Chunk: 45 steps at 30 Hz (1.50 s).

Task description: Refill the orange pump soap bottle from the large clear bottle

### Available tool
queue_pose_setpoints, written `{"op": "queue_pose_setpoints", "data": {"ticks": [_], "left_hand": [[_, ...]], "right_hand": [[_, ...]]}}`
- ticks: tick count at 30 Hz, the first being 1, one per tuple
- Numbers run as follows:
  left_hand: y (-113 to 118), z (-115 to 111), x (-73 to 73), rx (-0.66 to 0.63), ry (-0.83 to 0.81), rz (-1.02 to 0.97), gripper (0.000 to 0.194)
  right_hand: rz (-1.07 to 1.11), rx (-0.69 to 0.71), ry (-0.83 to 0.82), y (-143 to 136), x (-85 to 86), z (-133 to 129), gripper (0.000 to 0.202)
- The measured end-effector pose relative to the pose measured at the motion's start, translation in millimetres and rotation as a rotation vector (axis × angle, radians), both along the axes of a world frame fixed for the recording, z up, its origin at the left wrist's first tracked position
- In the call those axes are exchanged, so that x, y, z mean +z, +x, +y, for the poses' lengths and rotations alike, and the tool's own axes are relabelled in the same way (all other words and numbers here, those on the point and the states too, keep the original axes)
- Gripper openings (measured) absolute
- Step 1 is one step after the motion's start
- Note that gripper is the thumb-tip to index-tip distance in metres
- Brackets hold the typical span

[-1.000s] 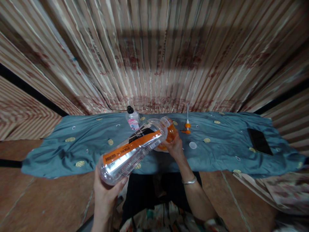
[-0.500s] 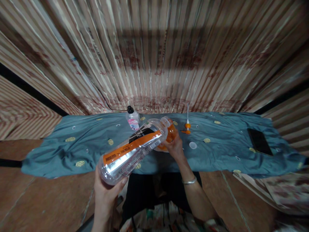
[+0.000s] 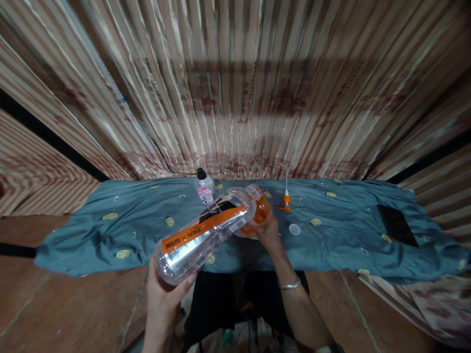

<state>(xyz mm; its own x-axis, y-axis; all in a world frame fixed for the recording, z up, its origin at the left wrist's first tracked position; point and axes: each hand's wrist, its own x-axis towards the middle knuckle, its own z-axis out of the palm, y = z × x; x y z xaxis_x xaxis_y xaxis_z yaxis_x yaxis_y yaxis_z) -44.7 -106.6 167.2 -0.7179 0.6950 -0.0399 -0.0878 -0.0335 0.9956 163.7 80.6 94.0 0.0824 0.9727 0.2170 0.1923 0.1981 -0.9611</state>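
Observation:
My left hand (image 3: 164, 289) grips the base of a large clear bottle (image 3: 206, 235) with an orange and silver label. The bottle is tilted, its neck pointing up and to the right. My right hand (image 3: 268, 229) is wrapped round an orange see-through bottle (image 3: 261, 208), whose top meets the neck of the large one. Under this bottle a round pale rim shows, partly hidden. To the right, an orange pump head (image 3: 286, 200) with a clear tube lies on the cloth, near a small white round lid (image 3: 294, 229).
A small clear bottle (image 3: 205, 190) with a black cap and pink label stands at the back, left of centre. On the right, a dark flat phone-like object (image 3: 397, 225) lies on the teal cloth (image 3: 342, 235). Striped curtains (image 3: 235, 122) hang behind.
The whole view has shifted slightly, so the table and objects sit a little lower. Both hands still hold their bottles in nearly the same pose.

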Motion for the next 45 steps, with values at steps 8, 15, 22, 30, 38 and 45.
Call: {"op": "queue_pose_setpoints", "data": {"ticks": [8,15,22,30,38,45], "left_hand": [[9,3,5.6,-0.023,0.055,-0.112,0.095],[6,3,2.6,-0.016,0.060,-0.089,0.094],[7,2,1.6,-0.008,0.078,-0.074,0.094],[11,5,6.3,-0.021,0.141,-0.122,0.091],[2,9,6.3,-0.047,0.146,-0.130,0.095],[9,12,14.7,-0.022,0.184,-0.125,0.081]], "right_hand": [[-0.006,0.014,0.006,1,-2.1,-1,0.066],[-0.018,0.022,-0.017,0,0.9,0,0.065],[-0.037,0.021,-0.020,-3,0.6,4,0.064],[-0.084,0.008,0.048,-7,-3.7,8,0.059],[-0.115,0.020,0.066,-7,0.2,9,0.056],[-0.121,0.031,0.068,-7,0.7,9,0.056]]}}
